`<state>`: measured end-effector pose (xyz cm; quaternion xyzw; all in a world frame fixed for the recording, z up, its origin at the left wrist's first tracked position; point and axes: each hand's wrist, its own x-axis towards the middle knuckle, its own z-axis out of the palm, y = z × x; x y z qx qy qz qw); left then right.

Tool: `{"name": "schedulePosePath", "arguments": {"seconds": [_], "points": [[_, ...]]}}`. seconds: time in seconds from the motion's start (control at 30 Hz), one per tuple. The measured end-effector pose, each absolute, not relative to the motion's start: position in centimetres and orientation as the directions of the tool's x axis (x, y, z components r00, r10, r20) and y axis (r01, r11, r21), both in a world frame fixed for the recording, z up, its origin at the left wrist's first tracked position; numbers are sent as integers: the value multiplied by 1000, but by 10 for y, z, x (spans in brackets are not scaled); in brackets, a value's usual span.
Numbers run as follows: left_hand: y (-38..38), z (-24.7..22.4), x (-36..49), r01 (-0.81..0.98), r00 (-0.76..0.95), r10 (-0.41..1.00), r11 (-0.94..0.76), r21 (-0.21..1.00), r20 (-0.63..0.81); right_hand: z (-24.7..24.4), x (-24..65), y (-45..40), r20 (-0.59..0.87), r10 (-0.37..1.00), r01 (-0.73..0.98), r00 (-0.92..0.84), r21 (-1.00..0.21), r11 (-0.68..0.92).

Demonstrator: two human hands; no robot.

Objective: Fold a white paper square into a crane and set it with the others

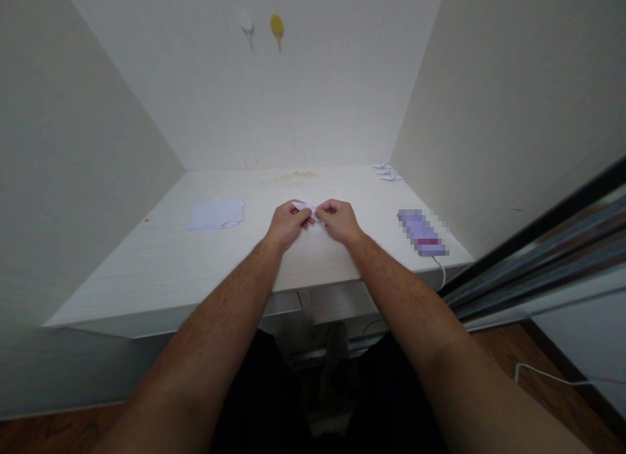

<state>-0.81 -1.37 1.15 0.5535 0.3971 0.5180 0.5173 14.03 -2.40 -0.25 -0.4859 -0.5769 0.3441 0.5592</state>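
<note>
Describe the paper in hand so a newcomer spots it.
Start at the white desk and look near its middle. There the left hand and right hand pinch a small folded paper. Unlike the flat paper stack to the left and the folded pieces near the far right corner, it alone is held.

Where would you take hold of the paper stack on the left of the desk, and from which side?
Probably pinch the paper stack at its right edge, coming from the right with the left hand, which is nearer but holds folded paper. It lies flat and its sheets sit unevenly, with corners jutting out on that side.
</note>
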Motion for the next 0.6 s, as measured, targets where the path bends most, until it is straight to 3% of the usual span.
{"name": "schedulePosePath", "arguments": {"seconds": [0.6], "points": [[-12, 8, -8, -84, 199, 961, -181, 980, 194, 0, 139, -27, 334, 938, 296, 93, -909, 294]]}}
